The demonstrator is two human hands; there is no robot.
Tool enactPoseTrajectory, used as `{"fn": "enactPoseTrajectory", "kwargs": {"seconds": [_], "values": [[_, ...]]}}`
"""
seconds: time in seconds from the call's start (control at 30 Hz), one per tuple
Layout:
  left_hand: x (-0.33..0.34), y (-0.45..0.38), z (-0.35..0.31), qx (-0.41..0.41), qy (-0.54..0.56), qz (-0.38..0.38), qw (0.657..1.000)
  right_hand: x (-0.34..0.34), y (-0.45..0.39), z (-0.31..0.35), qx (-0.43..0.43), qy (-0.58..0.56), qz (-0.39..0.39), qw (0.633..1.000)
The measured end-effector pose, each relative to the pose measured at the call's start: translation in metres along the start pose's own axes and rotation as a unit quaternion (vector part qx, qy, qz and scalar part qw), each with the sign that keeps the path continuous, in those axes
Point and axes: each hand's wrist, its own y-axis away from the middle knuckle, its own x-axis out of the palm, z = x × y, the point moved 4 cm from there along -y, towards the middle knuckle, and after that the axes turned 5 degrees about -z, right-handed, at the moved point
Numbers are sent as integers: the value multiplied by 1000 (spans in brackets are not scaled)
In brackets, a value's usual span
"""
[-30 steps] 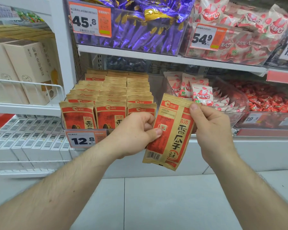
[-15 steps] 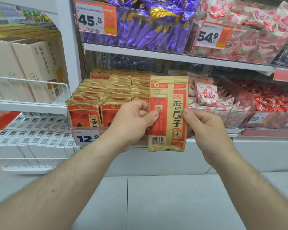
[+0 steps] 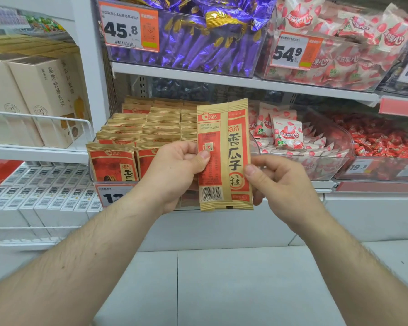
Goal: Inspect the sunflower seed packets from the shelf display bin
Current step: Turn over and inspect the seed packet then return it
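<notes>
A tan and red sunflower seed packet (image 3: 224, 156) stands upright in front of the shelf, its back with the barcode toward me. My left hand (image 3: 174, 172) pinches its left edge with the thumb on the face. My right hand (image 3: 278, 182) pinches its right edge, thumb in front. Behind them a clear display bin (image 3: 97, 184) holds several rows of the same packets (image 3: 113, 161), with a 12.8 price tag on its front, partly hidden by my left wrist.
Right of the bin stand clear bins of white strawberry candy packs (image 3: 287, 135) and red wrapped candies (image 3: 382, 140). The shelf above carries purple candy (image 3: 193, 43) and more strawberry packs. Beige boxes (image 3: 33, 100) sit behind a wire rail at left. White floor tiles lie below.
The packet turned from tilted to upright and rose in front of the bin. My right hand slid from its top edge down to its right side.
</notes>
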Motion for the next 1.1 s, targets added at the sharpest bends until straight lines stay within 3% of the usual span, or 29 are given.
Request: {"fn": "enactPoseTrajectory", "kwargs": {"seconds": [0.17,0.3,0.43,0.67,0.77,0.97,1.1], "values": [[0,1,-1,-19,31,3,999,1,2,-1,-15,-56,67,996],[1,3,0,-6,34,-9,999,11,9,3,-44,-38,108,992],[-1,2,-2,56,14,-30,998,19,14,7,-72,48,96,992],[6,7,-8,79,31,34,996,25,17,4,-109,161,117,974],[6,7,-8,74,47,39,995,24,15,3,-113,130,103,980],[20,19,-8,89,11,203,975,12,9,8,-92,-31,10,995],[23,21,-3,68,4,223,972,12,5,5,-53,-75,6,996]]}}
